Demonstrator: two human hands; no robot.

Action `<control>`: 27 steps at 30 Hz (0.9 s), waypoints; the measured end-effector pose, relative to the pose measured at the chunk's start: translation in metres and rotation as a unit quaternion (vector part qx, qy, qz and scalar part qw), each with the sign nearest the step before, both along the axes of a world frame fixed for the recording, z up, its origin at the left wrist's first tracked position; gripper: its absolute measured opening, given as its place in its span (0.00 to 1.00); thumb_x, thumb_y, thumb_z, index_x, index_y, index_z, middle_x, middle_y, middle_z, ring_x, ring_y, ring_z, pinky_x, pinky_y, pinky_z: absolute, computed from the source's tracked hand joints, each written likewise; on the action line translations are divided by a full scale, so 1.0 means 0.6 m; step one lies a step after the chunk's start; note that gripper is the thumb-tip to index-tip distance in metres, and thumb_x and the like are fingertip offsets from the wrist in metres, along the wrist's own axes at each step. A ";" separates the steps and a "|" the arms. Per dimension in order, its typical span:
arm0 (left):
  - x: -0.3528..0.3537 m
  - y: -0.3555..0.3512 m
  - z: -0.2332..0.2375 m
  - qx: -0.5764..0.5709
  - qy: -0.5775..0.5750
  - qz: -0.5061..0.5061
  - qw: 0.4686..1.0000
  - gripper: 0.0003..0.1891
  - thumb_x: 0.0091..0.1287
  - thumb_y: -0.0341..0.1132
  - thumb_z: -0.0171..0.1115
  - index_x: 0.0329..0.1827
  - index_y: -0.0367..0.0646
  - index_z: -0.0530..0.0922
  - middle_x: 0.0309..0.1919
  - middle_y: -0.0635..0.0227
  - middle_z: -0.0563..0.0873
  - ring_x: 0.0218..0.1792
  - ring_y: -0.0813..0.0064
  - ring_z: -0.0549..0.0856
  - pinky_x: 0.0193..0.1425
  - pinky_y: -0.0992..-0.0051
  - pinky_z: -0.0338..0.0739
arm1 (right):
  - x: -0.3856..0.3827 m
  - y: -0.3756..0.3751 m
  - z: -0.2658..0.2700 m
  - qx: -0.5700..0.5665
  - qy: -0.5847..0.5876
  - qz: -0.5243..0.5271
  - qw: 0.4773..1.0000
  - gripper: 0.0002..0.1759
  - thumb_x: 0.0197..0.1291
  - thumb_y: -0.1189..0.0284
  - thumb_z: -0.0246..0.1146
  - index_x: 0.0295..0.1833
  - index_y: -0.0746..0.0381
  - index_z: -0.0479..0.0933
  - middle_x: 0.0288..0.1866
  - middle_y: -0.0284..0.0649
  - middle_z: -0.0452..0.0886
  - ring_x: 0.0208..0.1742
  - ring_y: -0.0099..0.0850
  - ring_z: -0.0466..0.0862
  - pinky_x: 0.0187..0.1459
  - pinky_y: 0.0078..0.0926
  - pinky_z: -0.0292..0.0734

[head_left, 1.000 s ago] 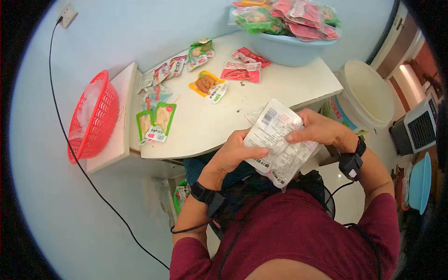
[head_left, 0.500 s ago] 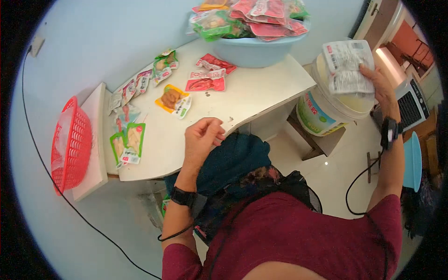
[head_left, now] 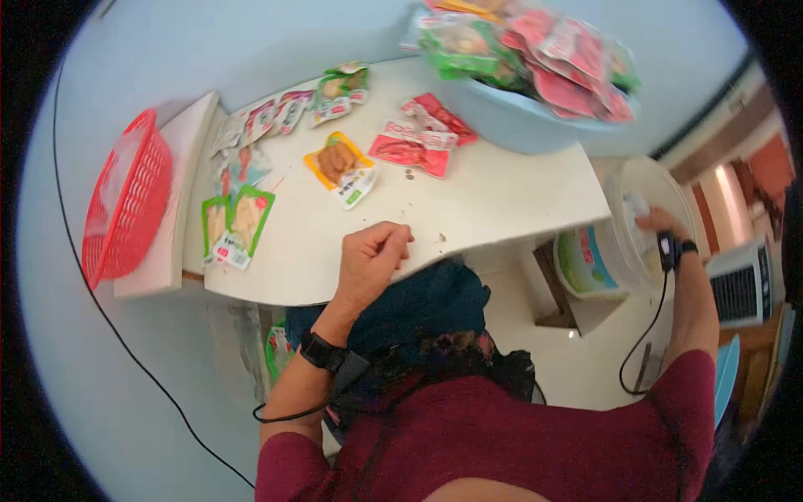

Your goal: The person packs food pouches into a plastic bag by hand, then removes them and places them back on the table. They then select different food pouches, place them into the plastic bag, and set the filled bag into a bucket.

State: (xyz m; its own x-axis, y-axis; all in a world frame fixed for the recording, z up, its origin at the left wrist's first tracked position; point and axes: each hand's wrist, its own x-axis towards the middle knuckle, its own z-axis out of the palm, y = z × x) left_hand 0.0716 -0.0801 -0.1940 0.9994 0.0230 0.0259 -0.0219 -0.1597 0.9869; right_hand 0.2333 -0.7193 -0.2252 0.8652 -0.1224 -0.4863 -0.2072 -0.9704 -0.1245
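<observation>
My left hand rests at the front edge of the white table, fingers curled closed with nothing seen in them. My right hand reaches inside the white plastic bucket at the right, its fingers around a whitish snack packet that is blurred and partly hidden. On the table, nearest my left hand, lies a yellow-edged snack packet. Two red packets overlap behind it. Green-edged packets lie at the left, with silvery packets and another green packet farther back.
A light blue basin heaped with red and green packets stands at the table's back right. A red plastic basket leans at the left by the wall. The bucket sits on a low stool. A black cable hangs down the left side.
My right hand has gone down from above the bucket's rim into it with the packets. My view has turned to the right. My left hand stays curled at the table edge.
</observation>
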 end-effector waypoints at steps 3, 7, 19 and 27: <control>0.001 0.002 0.003 -0.018 0.008 -0.009 1.000 0.12 0.71 0.35 0.60 0.34 0.35 0.83 0.20 0.75 0.80 0.22 0.89 0.75 0.25 0.84 0.69 | 0.022 -0.020 -0.054 0.059 0.072 0.016 0.996 0.32 0.54 0.51 0.66 0.56 0.65 0.78 0.50 0.51 0.84 0.55 0.43 0.82 0.57 0.43 0.74; 0.003 0.001 0.007 0.012 -0.008 -0.016 1.000 0.12 0.72 0.35 0.59 0.33 0.36 0.82 0.20 0.74 0.80 0.21 0.88 0.74 0.24 0.83 0.69 | 0.083 -0.192 -0.276 -0.085 -0.012 0.179 0.980 0.26 0.62 0.56 0.57 0.57 0.64 0.77 0.51 0.53 0.83 0.57 0.46 0.81 0.57 0.46 0.74; 0.008 -0.004 0.014 0.029 0.006 -0.008 1.000 0.13 0.71 0.34 0.58 0.31 0.35 0.82 0.19 0.73 0.80 0.21 0.87 0.75 0.23 0.82 0.70 | -0.040 0.012 -0.154 -0.012 0.108 -0.039 0.993 0.21 0.59 0.60 0.61 0.50 0.65 0.79 0.43 0.49 0.84 0.45 0.42 0.83 0.44 0.42 0.78; 0.007 -0.003 0.017 0.053 -0.004 0.003 0.999 0.12 0.71 0.34 0.59 0.31 0.36 0.82 0.19 0.74 0.80 0.20 0.87 0.75 0.22 0.82 0.69 | -0.032 0.089 -0.096 0.013 0.127 -0.053 0.990 0.17 0.58 0.63 0.63 0.46 0.66 0.80 0.38 0.47 0.85 0.37 0.40 0.85 0.35 0.39 0.80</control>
State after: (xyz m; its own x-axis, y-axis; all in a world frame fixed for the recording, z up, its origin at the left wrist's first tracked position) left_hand 0.0761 -0.0820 -0.1837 0.9990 0.0250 0.0361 -0.0283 -0.2625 0.9645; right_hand 0.2143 -0.6657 -0.2828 0.6979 -0.1917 -0.6900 -0.3363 -0.9384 -0.0794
